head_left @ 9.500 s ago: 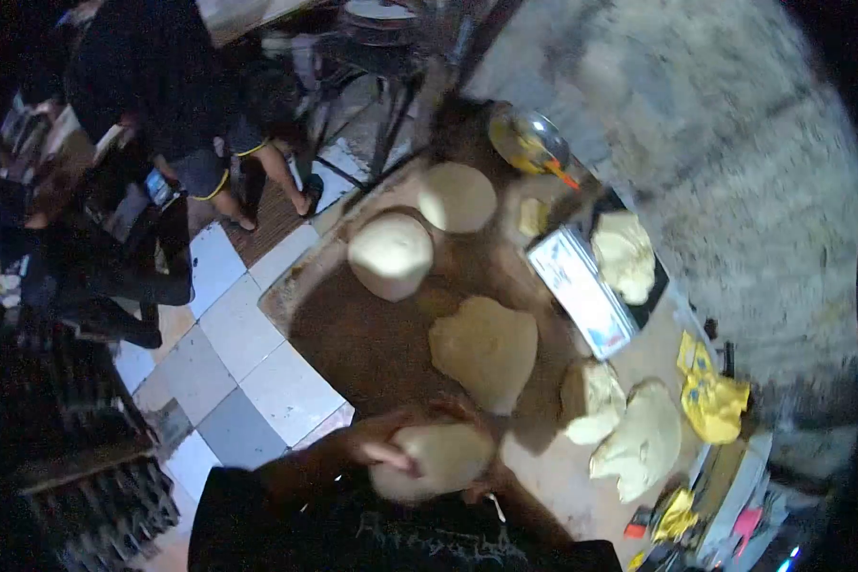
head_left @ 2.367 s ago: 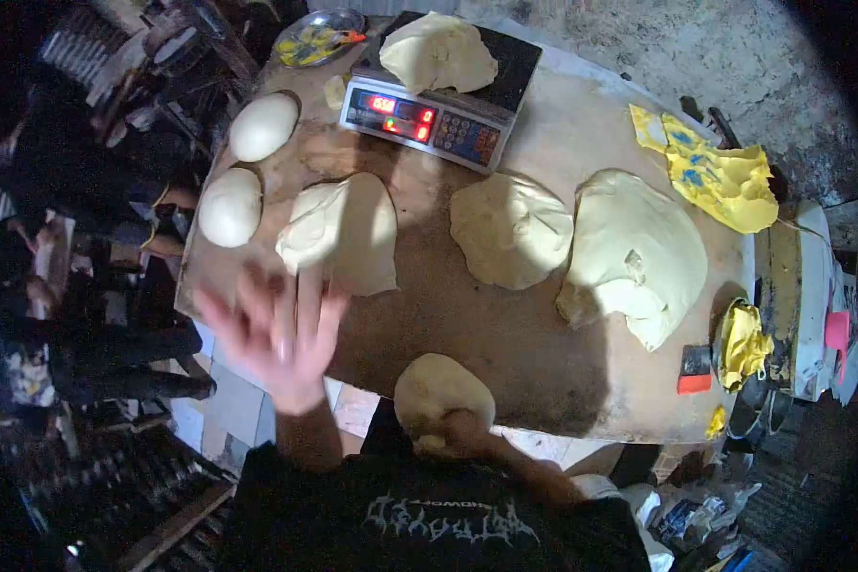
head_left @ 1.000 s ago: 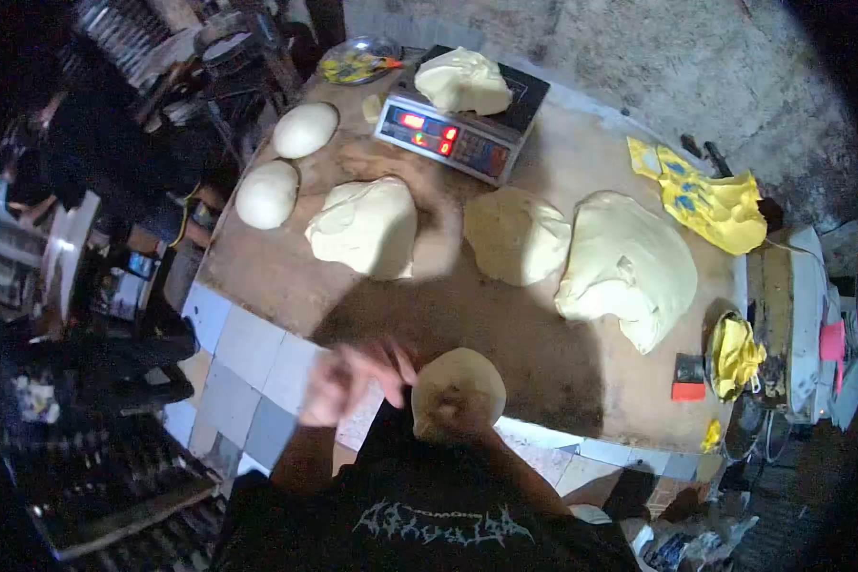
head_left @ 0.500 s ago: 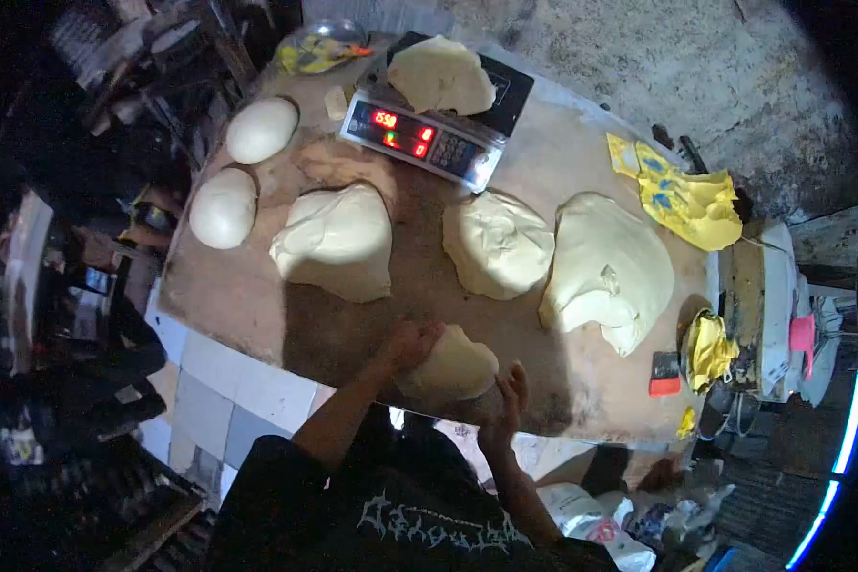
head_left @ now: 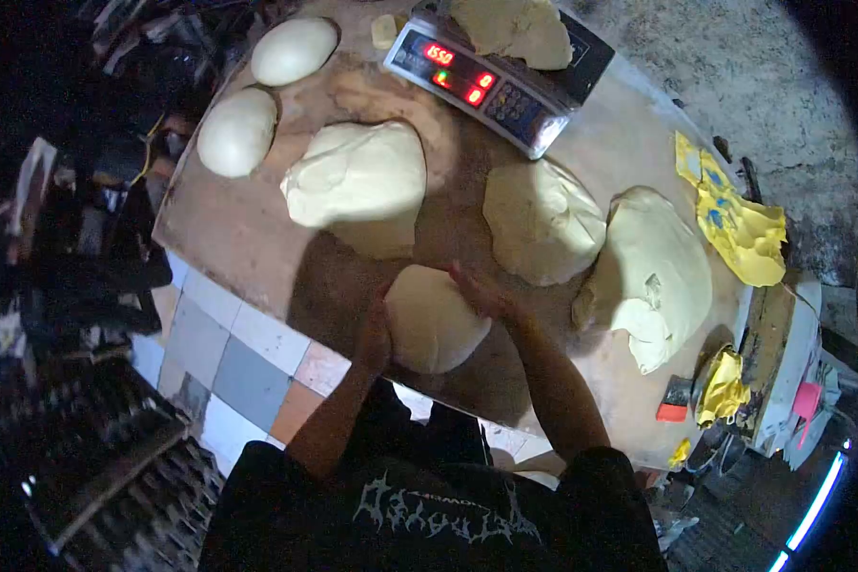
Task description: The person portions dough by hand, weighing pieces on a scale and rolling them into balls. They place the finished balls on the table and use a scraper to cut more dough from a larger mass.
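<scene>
A pale piece of dough (head_left: 436, 319) lies on the wooden table near its front edge, in shadow and fairly rounded. My left hand (head_left: 376, 329) cups its left side. Against its upper right side rests my right hand (head_left: 481, 294), fingers pressed to the dough. The undersides of both hands are hidden. Beyond them sit a folded slab of dough (head_left: 362, 181) to the left and a lump of dough (head_left: 541, 221) to the right. A larger mass of dough (head_left: 663, 267) lies farther right, beside that lump.
A digital scale (head_left: 477, 88) with lit red digits bears a flat dough piece (head_left: 515, 30). Two smooth dough balls (head_left: 295, 51) (head_left: 237, 132) sit at the table's left edge. A torn yellow wrapper (head_left: 739, 224) and a black-and-red item (head_left: 674, 400) lie on the right.
My hands have shifted around the dough; the right one has moved from its lower right to its upper right. The dough looks rounder. The view has tilted, moving the scale up and right.
</scene>
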`<action>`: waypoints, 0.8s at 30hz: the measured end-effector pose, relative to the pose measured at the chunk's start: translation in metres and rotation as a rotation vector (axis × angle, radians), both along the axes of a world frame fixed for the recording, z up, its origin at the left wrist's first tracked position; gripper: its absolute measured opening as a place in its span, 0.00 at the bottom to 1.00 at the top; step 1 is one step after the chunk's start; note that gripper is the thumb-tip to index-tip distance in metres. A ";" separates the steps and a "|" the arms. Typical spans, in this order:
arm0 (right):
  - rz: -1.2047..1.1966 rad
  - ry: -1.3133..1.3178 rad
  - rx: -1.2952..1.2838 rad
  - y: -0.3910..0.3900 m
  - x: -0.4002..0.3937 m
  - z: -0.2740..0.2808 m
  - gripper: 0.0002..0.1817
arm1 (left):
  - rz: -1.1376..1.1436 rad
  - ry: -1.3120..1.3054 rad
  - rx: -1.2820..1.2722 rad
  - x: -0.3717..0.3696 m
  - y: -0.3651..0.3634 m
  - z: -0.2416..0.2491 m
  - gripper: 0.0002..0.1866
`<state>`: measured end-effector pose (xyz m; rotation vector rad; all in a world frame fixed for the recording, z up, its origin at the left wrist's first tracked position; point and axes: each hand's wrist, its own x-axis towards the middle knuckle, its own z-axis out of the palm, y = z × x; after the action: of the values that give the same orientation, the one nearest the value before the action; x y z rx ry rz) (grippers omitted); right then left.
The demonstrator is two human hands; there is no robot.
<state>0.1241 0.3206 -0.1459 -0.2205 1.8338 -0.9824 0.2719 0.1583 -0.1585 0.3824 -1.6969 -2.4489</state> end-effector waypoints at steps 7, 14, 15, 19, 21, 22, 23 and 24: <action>0.419 0.058 -0.112 0.084 0.053 -0.033 0.34 | -0.168 -0.434 -0.063 0.070 0.062 -0.019 0.27; -0.465 0.504 -0.262 0.157 0.141 0.027 0.35 | -0.853 -0.564 -0.502 -0.045 0.111 0.043 0.20; -0.605 0.646 -0.264 0.152 0.145 0.010 0.35 | -0.850 -0.557 -0.487 -0.053 0.106 0.051 0.20; -1.081 0.587 -0.102 0.161 0.171 -0.095 0.38 | -0.341 0.151 -1.233 -0.065 0.052 0.038 0.16; -1.227 0.234 0.033 0.148 0.160 -0.113 0.38 | -0.362 0.037 -1.076 -0.067 0.005 0.020 0.15; -1.056 0.235 -0.007 0.130 0.144 -0.105 0.37 | -0.270 0.153 -0.934 -0.066 -0.019 0.014 0.15; -0.879 0.230 -0.044 0.113 0.129 -0.097 0.36 | -0.173 0.259 -0.788 -0.063 -0.035 0.007 0.15; -0.699 0.222 -0.080 0.094 0.113 -0.085 0.36 | -0.161 0.245 -0.784 -0.063 -0.043 0.014 0.15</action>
<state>0.2370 0.4149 -0.2306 0.3019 2.1239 -1.5581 0.2086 0.1151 -0.1446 -0.1494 -2.4220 -1.6097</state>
